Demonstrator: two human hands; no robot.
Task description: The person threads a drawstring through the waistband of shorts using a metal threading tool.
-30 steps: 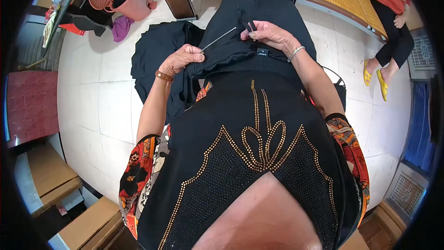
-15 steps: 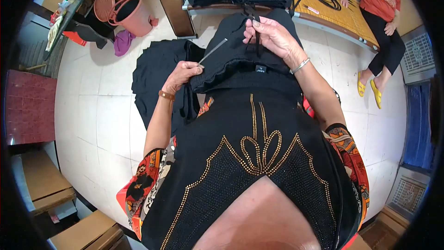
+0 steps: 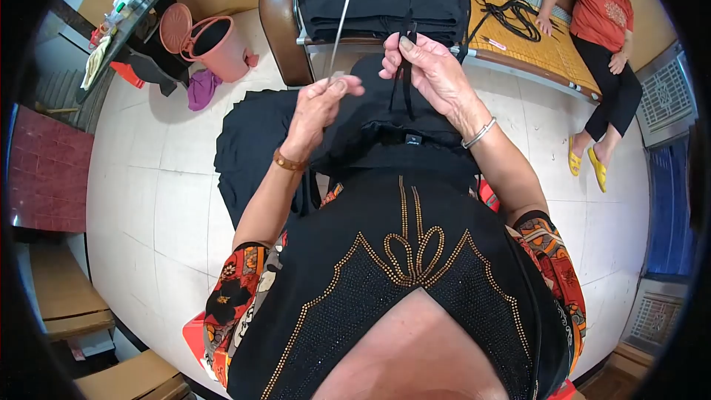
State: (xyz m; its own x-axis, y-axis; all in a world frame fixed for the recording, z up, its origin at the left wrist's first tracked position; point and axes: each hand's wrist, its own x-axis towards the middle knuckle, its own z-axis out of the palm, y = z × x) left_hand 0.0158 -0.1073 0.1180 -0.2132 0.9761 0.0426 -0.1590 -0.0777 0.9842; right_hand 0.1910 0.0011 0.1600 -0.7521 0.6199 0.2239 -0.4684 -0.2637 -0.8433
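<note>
My left hand (image 3: 320, 107) is raised above my lap, its fingers closed on a thin metal rod (image 3: 339, 37) that points up and away. Level with it on the right, my right hand (image 3: 433, 70) pinches a black cord (image 3: 409, 96), whose ends hang below the fingers. Across my lap lies a black garment (image 3: 352, 137) with a gathered waistband and a small label (image 3: 413, 139) inside it. More black cloth (image 3: 255, 130) drapes down on the left. Both hands are apart from the garment's waistband.
Folded black garments (image 3: 381, 0) are stacked on the bench (image 3: 578, 74) ahead, with a coil of black cord (image 3: 515, 18) beside them. A person in an orange shirt (image 3: 596, 7) sits at the right end. A pink bin (image 3: 222, 55) and purple cloth (image 3: 201, 90) are at left.
My left hand has lifted off the garment and moved right, and the metal rod now points more upright. My right hand stays nearly in place with the cord.
</note>
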